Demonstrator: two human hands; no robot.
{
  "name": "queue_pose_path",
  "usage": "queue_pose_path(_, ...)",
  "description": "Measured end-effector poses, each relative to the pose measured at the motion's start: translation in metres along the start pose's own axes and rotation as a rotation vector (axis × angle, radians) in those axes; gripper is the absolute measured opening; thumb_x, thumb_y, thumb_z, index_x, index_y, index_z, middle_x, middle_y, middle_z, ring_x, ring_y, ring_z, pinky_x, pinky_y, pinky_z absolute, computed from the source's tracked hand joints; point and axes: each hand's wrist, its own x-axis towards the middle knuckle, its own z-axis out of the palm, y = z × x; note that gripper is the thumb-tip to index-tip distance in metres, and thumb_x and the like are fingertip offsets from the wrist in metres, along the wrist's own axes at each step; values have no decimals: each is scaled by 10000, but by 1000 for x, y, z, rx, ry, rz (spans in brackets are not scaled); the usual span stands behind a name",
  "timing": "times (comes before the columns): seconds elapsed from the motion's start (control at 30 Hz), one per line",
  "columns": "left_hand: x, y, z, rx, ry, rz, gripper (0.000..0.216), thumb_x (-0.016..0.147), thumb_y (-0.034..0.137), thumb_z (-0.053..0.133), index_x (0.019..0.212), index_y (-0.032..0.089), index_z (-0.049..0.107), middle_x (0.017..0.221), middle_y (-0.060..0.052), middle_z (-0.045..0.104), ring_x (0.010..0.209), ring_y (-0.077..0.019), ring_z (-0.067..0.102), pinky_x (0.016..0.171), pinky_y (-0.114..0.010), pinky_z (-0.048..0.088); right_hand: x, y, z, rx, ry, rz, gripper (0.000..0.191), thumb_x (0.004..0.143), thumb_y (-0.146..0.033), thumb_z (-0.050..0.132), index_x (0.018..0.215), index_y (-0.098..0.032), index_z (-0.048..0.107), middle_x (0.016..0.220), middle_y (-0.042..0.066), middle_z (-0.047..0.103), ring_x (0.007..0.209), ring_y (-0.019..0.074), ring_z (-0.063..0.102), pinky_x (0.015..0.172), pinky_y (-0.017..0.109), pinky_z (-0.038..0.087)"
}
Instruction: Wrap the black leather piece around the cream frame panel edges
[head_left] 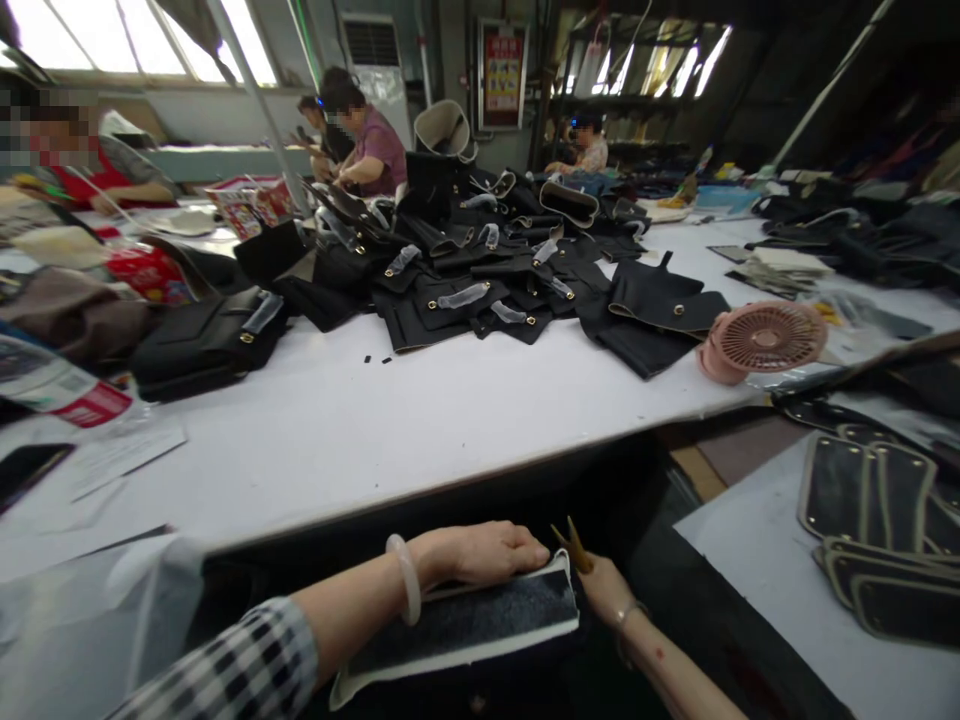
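Below the table's front edge lies a black bag piece (499,612) with pale, whitish edging. My left hand (491,552) is closed on its far upper edge, fingers together near the right corner; the fingertips are partly hidden. In my right hand (606,590), at that same corner, is a pair of brass-coloured thread snips (574,548). The snips' two blades point up and away, spread apart, just beside the pale edging. The underside of the bag piece is lost in shadow.
Black bags (457,290) with wrapped buckles are heaped across the white table (360,440). A pink fan (765,340) stands at right, above stacked black panels (870,490). A plastic bottle (67,385) and a phone (30,470) lie at left. Several people sit beyond.
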Motion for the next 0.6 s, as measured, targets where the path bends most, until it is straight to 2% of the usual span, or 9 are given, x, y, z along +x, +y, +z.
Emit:
queue_pose_path(0.1,0,-2,0,-36,8,-25,422,947,462,374,661,181,508,719,19,528,724,-145,512,706,-250,398,-27,-3,-43,14,-68,44,513,798,-646,578,873,-138,579,545,7,597,367,115,504,380,211,359)
queue_pose_path(0.13,-1,-2,-1,-48,12,-42,413,937,463,389,664,182,517,724,20,537,732,-149,519,703,-255,395,-38,-6,-54,37,-152,66,562,780,-680,563,930,-138,573,550,31,617,374,137,530,383,216,367)
queue_pose_path(0.2,-1,-1,-2,-73,18,-84,394,917,473,417,691,183,558,768,14,578,772,-167,549,717,-269,403,-53,-15,-68,96,-430,135,667,735,-715,577,1076,-142,543,572,65,649,412,173,576,412,230,410)
queue_pose_path(0.27,-2,1,-3,-93,23,-131,389,904,486,435,746,181,618,824,-1,621,818,-195,582,741,-291,421,-58,-26,-70,38,-679,166,684,710,-704,619,1070,-124,574,590,77,652,436,168,577,440,231,424)
queue_pose_path(0.3,-2,2,-4,-99,23,-152,395,901,490,439,783,178,649,847,-13,639,837,-211,595,751,-304,430,-56,-31,-68,-38,-732,132,660,691,-689,654,1010,-112,610,622,81,655,461,155,575,463,228,429)
queue_pose_path(0.4,-4,4,-4,-114,38,-184,425,906,500,447,1074,196,692,1027,-49,678,973,-252,611,843,-339,443,-40,-42,-62,-243,-619,-73,548,629,-607,760,853,-123,635,742,42,644,588,124,551,537,207,400)
queue_pose_path(0.47,-4,3,-4,-138,69,-208,559,893,523,485,1367,228,520,1146,-63,661,1048,-258,600,898,-346,438,-29,-48,-62,-399,-433,-227,454,701,-586,723,763,-154,598,706,-3,597,618,111,503,540,200,336)
queue_pose_path(0.53,-4,1,-3,-181,96,-241,764,866,547,536,1514,254,258,1169,-64,656,1039,-250,610,891,-343,450,-21,-55,-64,-688,-202,-405,478,883,-587,514,644,-174,534,594,-17,536,558,105,465,507,225,267)
queue_pose_path(0.6,-3,-1,-1,-226,109,-262,868,849,553,564,1538,284,109,1111,-44,676,966,-233,631,835,-328,470,-16,-64,-64,-961,9,-595,576,975,-564,303,588,-185,500,542,-1,530,512,117,469,514,266,237)
